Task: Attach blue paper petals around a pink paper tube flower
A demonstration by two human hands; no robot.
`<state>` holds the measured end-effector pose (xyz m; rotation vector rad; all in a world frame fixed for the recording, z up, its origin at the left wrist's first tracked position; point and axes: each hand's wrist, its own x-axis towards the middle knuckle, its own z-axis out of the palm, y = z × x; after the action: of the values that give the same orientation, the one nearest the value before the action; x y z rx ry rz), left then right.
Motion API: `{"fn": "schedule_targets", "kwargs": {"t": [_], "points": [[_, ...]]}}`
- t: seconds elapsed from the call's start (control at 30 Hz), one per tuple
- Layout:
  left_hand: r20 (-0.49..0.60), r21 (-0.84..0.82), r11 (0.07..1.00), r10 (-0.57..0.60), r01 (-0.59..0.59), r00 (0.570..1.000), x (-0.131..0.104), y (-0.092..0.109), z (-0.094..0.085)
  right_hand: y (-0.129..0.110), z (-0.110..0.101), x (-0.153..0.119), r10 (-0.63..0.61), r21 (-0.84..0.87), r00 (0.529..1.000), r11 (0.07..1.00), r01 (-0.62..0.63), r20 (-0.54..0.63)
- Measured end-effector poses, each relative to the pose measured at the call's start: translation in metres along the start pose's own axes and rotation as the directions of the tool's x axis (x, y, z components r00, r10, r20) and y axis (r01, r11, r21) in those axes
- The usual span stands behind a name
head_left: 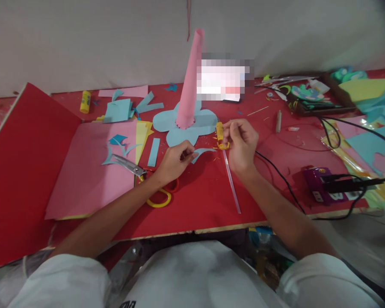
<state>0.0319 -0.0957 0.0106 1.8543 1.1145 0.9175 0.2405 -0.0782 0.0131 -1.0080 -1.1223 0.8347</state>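
Note:
My left hand (175, 161) is closed in a pinch on one end of a curved light-blue paper strip (205, 152). My right hand (240, 141) has its thumb and fingers drawn together; whatever they hold, if anything, is too small to tell. Beside its fingertips is what looks like a small yellow glue gun (220, 131), partly hidden, with a clear glue stick (231, 182) reaching toward the table's front edge. Behind both hands, a pink paper cone (189, 81) stands upright on a blue flower-shaped paper base (165, 121). Scissors (160, 197) with red and yellow handles lie partly under my left forearm.
Pink paper sheets (83, 171) lie at left by a raised red panel (28, 171). A yellow glue tube (85, 102) and blue paper scraps (117, 110) sit behind. A blurred-out screen (223, 79) stands at the back. Rightward are a purple box (321, 184), black cables (282, 179) and a dark tray (336, 96).

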Motion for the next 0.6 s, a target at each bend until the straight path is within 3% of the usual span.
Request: {"fn": "schedule_targets", "kwargs": {"t": [0.13,0.43,0.6], "points": [[-0.105,-0.003,1.000,-0.024,0.024,0.994,0.000,-0.002,-0.002,0.000,-0.001,0.000,-0.046,-0.042,0.999,0.998,0.046,-0.010],[-0.281,0.044,0.999,0.012,0.000,0.960,0.003,-0.004,-0.011,-0.016,0.014,-0.019,-0.085,-0.206,0.964,0.969,0.139,0.251],[-0.175,0.255,0.959,-0.082,0.126,0.981,0.004,-0.019,-0.025,-0.017,0.015,-0.022,-0.108,-0.235,0.931,0.952,0.198,0.349]]}}
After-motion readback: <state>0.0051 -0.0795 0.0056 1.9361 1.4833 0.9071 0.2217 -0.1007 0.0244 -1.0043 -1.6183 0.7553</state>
